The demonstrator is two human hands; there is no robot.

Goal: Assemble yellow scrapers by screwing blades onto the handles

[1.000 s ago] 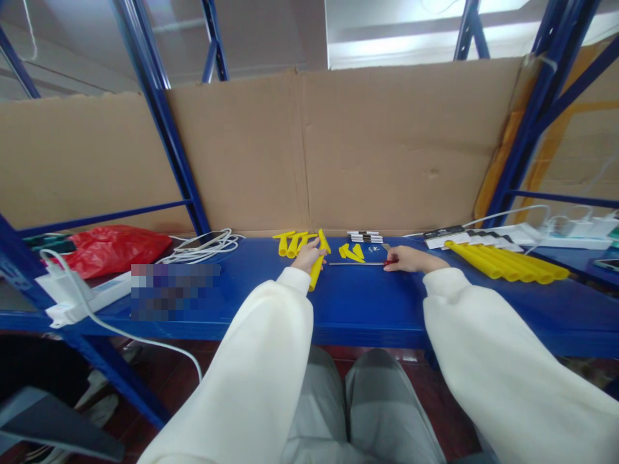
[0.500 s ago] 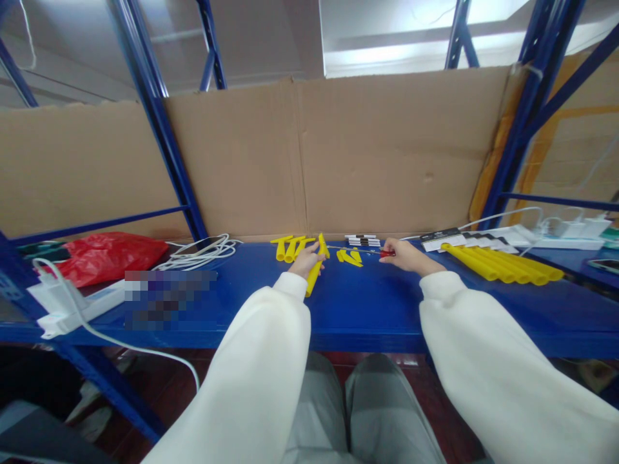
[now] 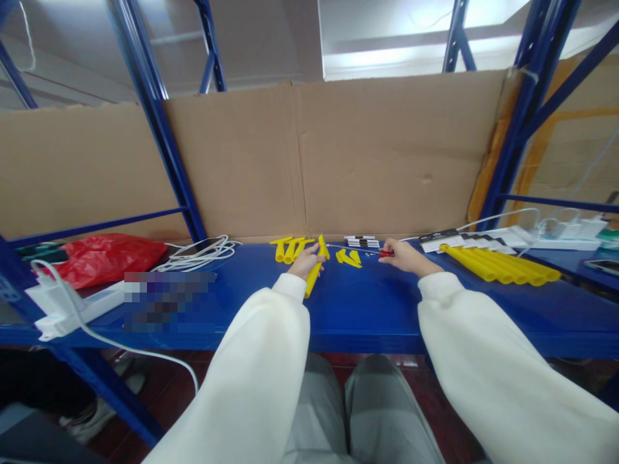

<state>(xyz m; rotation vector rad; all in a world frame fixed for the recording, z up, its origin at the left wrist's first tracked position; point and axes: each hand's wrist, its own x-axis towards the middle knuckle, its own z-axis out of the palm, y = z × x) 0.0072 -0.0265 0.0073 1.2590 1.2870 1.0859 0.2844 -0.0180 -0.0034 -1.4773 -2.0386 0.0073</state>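
Note:
My left hand [image 3: 304, 261] is closed around a yellow T-shaped plastic piece [image 3: 312, 281], a tube with a crosspiece at its far end. In my right hand [image 3: 403, 254] is a screwdriver [image 3: 385, 254] with a red handle, held nearly level. Its thin shaft points left, and the tip reaches the crosspiece; exact contact is too small to make out. Between the hands lie several small yellow parts [image 3: 353, 259] with tiny bits beside them. Just left of my left hand, several similar yellow T-shaped pieces [image 3: 289, 253] rest side by side.
Yellow tubes [image 3: 500, 265] lie in a row at right, near a black-and-white package [image 3: 439, 240]. Black-and-white sticks [image 3: 362, 242] sit by the cardboard wall [image 3: 387, 154]. At left are coiled white cable [image 3: 206, 253], a red bag [image 3: 111, 258] and a power strip [image 3: 82, 312].

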